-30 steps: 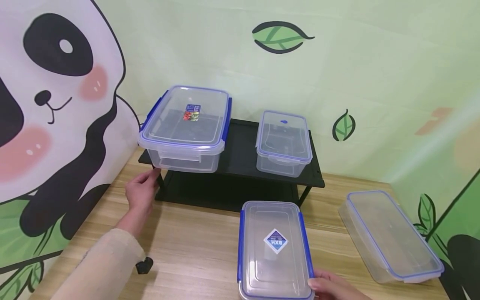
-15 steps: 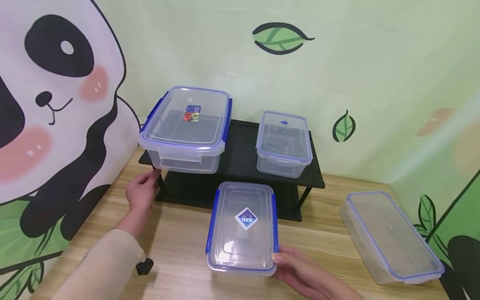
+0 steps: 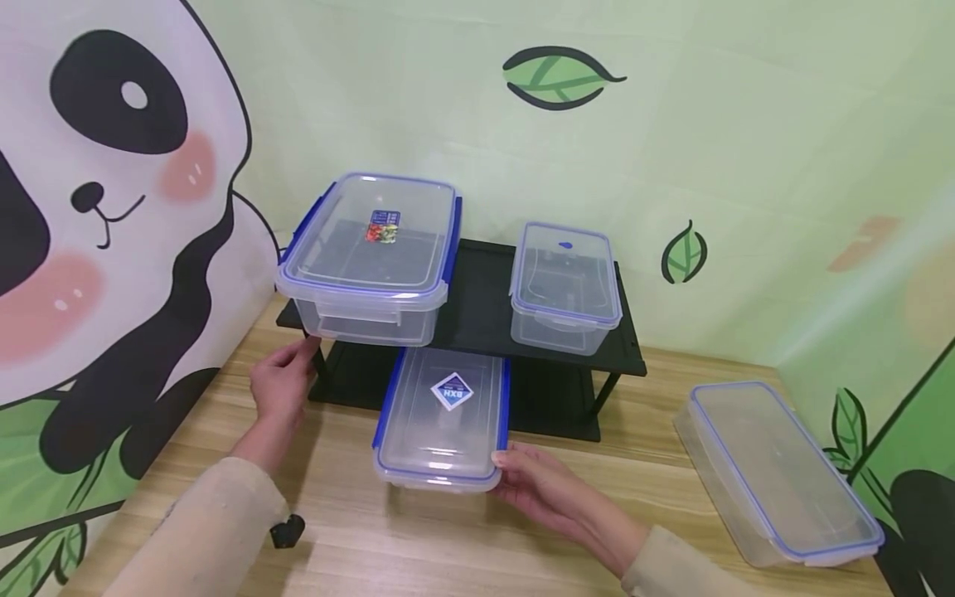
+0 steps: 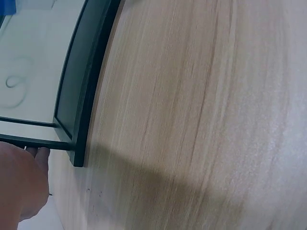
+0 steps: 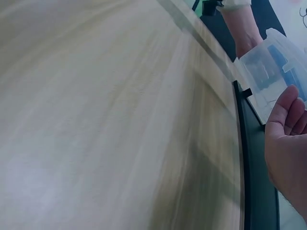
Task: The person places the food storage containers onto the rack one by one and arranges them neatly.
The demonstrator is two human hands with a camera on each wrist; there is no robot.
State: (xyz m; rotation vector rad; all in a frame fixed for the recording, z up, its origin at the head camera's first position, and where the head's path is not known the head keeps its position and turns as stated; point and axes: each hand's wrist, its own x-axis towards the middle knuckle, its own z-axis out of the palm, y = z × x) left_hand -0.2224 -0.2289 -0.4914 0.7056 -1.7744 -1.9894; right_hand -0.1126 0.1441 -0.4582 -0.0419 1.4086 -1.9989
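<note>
My right hand (image 3: 540, 489) grips the near right corner of a clear food container (image 3: 440, 435) with blue side clips and a BXH label. The container's far end lies under the upper shelf of a black two-tier rack (image 3: 485, 290). In the right wrist view, the curled fingers (image 5: 288, 103) touch the container's wall (image 5: 261, 72). My left hand (image 3: 283, 377) holds the rack's front left leg; in the left wrist view its fingertips curl behind the leg (image 4: 36, 142). Whether the container rests on the lower shelf (image 3: 555, 398) is not clear.
A large lidded container (image 3: 373, 249) stands on the upper shelf's left, a smaller one (image 3: 565, 286) on its right. Another lidded container (image 3: 783, 473) sits at the table's right. Behind hangs a panda-print cloth (image 3: 418, 91). A small black object (image 3: 287, 531) shows by the left sleeve.
My right hand has carried the BXH container leftward and away from me, so its far end has passed beneath the upper shelf. The left hand stays at the rack leg.
</note>
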